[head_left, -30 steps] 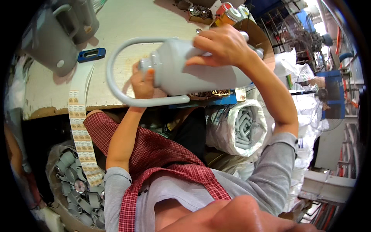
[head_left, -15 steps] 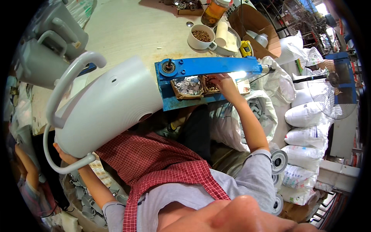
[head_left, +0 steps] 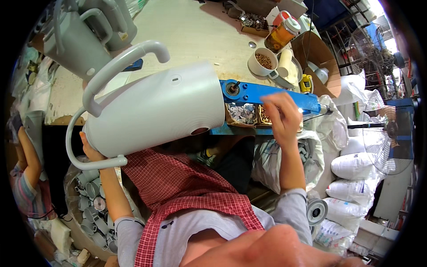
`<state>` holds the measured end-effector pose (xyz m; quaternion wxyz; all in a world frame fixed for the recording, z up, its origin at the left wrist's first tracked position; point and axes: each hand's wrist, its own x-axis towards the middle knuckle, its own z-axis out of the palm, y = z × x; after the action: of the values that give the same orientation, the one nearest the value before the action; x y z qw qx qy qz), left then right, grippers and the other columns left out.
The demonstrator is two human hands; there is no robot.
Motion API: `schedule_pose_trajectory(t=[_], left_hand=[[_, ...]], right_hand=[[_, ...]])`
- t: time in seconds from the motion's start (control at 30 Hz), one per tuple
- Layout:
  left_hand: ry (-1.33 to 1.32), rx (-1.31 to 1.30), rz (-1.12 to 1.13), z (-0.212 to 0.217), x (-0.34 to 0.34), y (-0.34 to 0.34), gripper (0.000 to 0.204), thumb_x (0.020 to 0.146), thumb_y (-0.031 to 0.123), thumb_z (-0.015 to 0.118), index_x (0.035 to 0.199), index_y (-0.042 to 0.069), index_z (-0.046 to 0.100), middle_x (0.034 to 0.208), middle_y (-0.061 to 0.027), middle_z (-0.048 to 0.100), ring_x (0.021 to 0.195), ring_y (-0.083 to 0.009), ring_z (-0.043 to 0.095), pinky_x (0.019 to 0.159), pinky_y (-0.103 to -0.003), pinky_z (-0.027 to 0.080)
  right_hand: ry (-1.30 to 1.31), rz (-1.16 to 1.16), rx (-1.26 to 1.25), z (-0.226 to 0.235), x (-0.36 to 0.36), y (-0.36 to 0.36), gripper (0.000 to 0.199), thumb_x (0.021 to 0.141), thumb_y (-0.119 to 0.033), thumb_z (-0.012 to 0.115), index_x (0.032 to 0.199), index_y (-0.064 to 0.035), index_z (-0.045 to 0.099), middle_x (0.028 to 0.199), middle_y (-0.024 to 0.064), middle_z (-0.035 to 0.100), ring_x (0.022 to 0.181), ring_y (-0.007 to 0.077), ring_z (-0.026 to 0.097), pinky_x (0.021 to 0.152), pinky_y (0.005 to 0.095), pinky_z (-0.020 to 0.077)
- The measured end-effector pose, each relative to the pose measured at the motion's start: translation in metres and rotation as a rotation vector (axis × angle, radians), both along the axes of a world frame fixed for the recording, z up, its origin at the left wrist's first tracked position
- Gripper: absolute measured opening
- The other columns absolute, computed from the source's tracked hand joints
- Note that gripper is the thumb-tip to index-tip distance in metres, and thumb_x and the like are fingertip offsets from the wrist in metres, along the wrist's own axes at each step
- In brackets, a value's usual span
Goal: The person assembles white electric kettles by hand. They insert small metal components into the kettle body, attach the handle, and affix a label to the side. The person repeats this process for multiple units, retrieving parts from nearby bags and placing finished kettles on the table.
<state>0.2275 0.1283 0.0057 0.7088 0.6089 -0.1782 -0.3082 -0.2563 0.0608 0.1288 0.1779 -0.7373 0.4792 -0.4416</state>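
Note:
A large light-grey plastic watering can (head_left: 155, 109) lies tilted on its side in front of me, with a curved handle and a small slot in its wall. My left hand (head_left: 92, 149) is closed around its lower end, beside the handle loop; some fingers are hidden behind it. The can's wide end meets the end of a blue metal arm (head_left: 262, 91) on a blue base. My right hand (head_left: 284, 116) hovers over that arm with its fingers drawn together; whatever they hold is too small to make out. Below it sit trays of grey washers (head_left: 242, 113) and small brass-coloured parts (head_left: 265, 116).
A cup of small brass parts (head_left: 263, 61), a jar (head_left: 283, 34) and a cardboard box (head_left: 318, 55) stand beyond the arm. More grey cans (head_left: 78, 44) crowd the left of the table (head_left: 187, 31). Sacks and a fan (head_left: 387, 142) are at right; a bag of grey parts (head_left: 93, 204) at lower left.
My right hand has lifted out of the brass parts tray and come up over the blue arm. The can has turned a little and its wide end now overlaps the arm's end. The view has shifted.

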Motion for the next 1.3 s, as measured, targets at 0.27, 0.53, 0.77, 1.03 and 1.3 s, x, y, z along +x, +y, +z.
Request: schedule_pose_trajectory(t=[0.27,0.53,0.77,1.03,1.3], left_hand=[[0.078,-0.041,0.006,0.005,-0.021,-0.006,0.059,0.100,0.050,0.043,0.111,-0.004,0.063,0.098,-0.0127,0.070,0.085,-0.0208,0.069,0.072,-0.032,0.057],[0.236,-0.162,-0.066,0.001,-0.020,-0.009,0.058,0.102,0.049,0.036,0.124,0.000,0.057,0.113,-0.0114,0.065,0.099,-0.0209,0.065,0.083,-0.033,0.055],[0.296,-0.169,-0.152,0.000,0.000,0.014,0.056,0.103,0.048,0.033,0.128,0.002,0.052,0.121,-0.0129,0.060,0.104,-0.0231,0.062,0.087,-0.036,0.053],[0.126,-0.050,-0.153,-0.004,0.000,0.001,0.054,0.103,0.049,0.033,0.124,0.004,0.055,0.113,-0.0092,0.063,0.102,-0.0227,0.061,0.090,-0.038,0.050],[0.046,0.015,-0.086,-0.007,-0.011,0.000,0.054,0.103,0.047,0.036,0.114,0.001,0.061,0.100,-0.0099,0.067,0.087,-0.0211,0.066,0.076,-0.033,0.056]], right_hand=[[-0.140,0.020,0.149,-0.011,0.040,-0.050,0.010,0.081,-0.006,0.077,0.082,0.0016,0.069,0.071,0.0074,0.069,0.055,0.0089,0.063,0.050,0.0205,0.0474],[-0.234,0.070,0.305,-0.013,0.036,-0.046,0.008,0.086,-0.002,0.070,0.090,0.0045,0.069,0.076,0.0063,0.068,0.060,0.0091,0.062,0.056,0.0202,0.0493],[0.238,0.119,0.115,-0.048,-0.009,-0.007,0.016,0.082,-0.005,0.072,0.097,-0.0019,0.070,0.087,0.0118,0.070,0.072,0.0185,0.068,0.063,0.0299,0.0531],[0.825,-0.012,-0.073,-0.199,-0.054,-0.062,0.016,0.082,-0.010,0.060,0.096,-0.0051,0.066,0.093,0.0183,0.066,0.085,0.0372,0.064,0.071,0.0463,0.0516],[0.842,0.047,0.061,-0.151,-0.046,-0.025,0.020,0.080,-0.009,0.061,0.099,-0.0073,0.067,0.094,0.0141,0.067,0.086,0.0323,0.066,0.077,0.0429,0.0529]])
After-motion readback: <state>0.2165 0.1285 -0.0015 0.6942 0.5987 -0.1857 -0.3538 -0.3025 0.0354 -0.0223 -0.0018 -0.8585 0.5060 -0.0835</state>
